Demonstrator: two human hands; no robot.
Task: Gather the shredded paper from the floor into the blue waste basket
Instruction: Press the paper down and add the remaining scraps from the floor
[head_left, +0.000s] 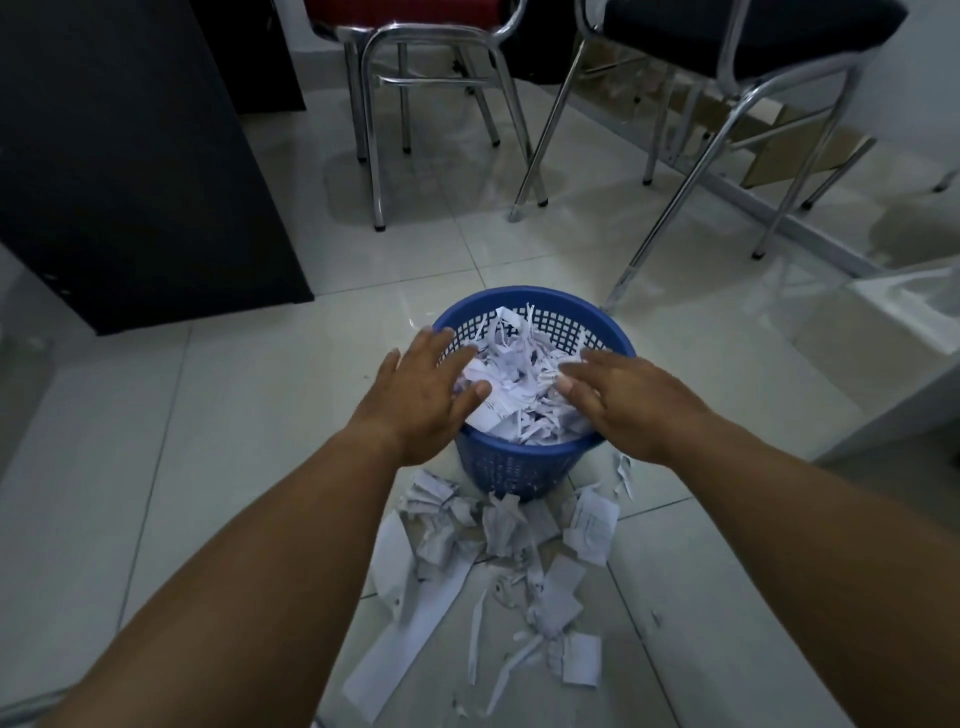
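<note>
L hand (423, 387): palm down, fingers straight + spread, holds nothing; over near-left rim of basket.
R hand (618, 400): same, flat and empty; over near-right rim, tips point toward L hand.
basket (561, 317): blue mesh, upright on floor (234, 415), right under both hands.
paper (519, 384): heap in basket, betw the 2 hands, under the fingertips; heaped near to rim. Real contact w/ palms: can't tell.
floor pile (498, 561): strips + crumpled bits, below the wrists, betw the forearms, touching basket's near side.
step: prob. pressing the heap down or just let a load go (my guess).
do well: press straight down w/ flat palms on heap centre, not on rim; basket looks light, could tip toward floor pile. Go slow so strips don't spring over rim.
next: pull both hands back toward body, cup floor pile from both sides, take long strips w/ the bunch.
risk: heap high, spill likely; thin strips may poke thru mesh.
progress: approx half, lots left on floor.
</note>
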